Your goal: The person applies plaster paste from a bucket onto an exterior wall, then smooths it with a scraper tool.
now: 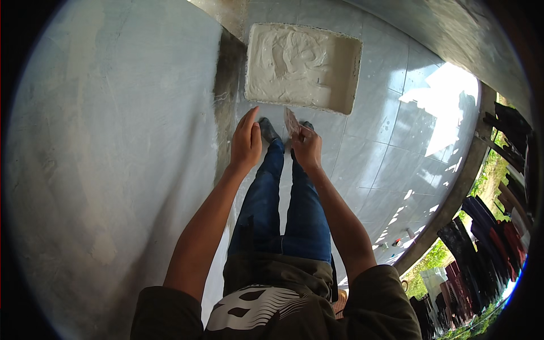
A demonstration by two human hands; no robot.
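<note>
My right hand grips a small putty knife, its blade smeared with pale compound and pointing away from me. The handle is mostly hidden in my fingers. My left hand holds nothing; its fingers stretch forward, close beside the wall. Beyond both hands a rectangular tub rests on the tiled floor. Thick off-white wall putty fills much of it, heaped and swirled on the left and scraped thinner on the right.
A grey skim-coated wall rises along my left, with a dark bare strip near the tub. Grey floor tiles extend to the right, patched with sunlight. Dark cloths hang beyond the floor's edge. My feet stand just short of the tub.
</note>
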